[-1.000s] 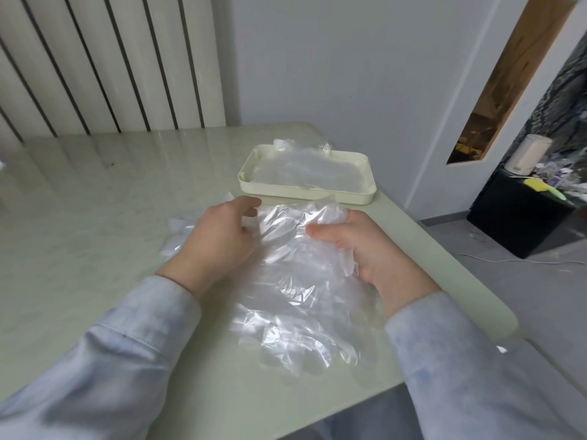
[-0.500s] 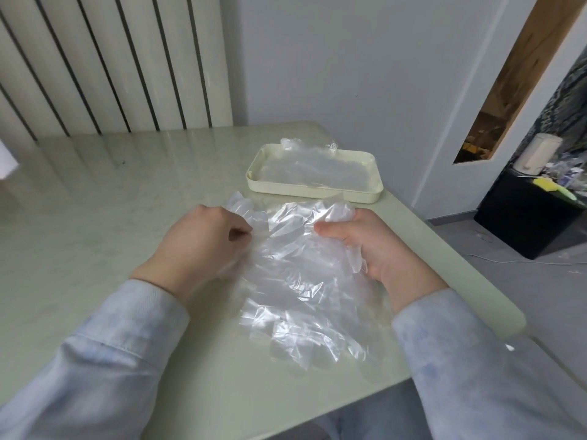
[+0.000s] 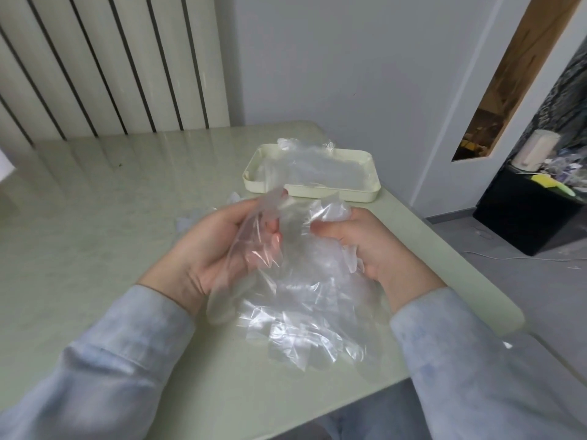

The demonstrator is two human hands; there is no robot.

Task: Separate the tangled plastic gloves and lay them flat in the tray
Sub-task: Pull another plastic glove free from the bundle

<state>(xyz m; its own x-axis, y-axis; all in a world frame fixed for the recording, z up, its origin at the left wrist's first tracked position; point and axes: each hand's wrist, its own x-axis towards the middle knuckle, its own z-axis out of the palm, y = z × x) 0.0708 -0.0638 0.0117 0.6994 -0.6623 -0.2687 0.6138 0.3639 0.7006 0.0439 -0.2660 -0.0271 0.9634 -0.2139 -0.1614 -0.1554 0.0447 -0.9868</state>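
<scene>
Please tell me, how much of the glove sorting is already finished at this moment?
Done: some clear gloves already lie in the tray. In hand: the left hand and right hand both grip the tangled bunch. Left: that bunch, plus a few loose gloves on the table beyond the left hand.

We see soft, even, rather cool indoor light with only faint shadows, a pale sheen on the glossy pale-green tabletop (image 3: 95, 217) and sharp glints on the crumpled clear plastic gloves (image 3: 301, 312), slight blur throughout, and wide-angle bending toward the edges.
</scene>
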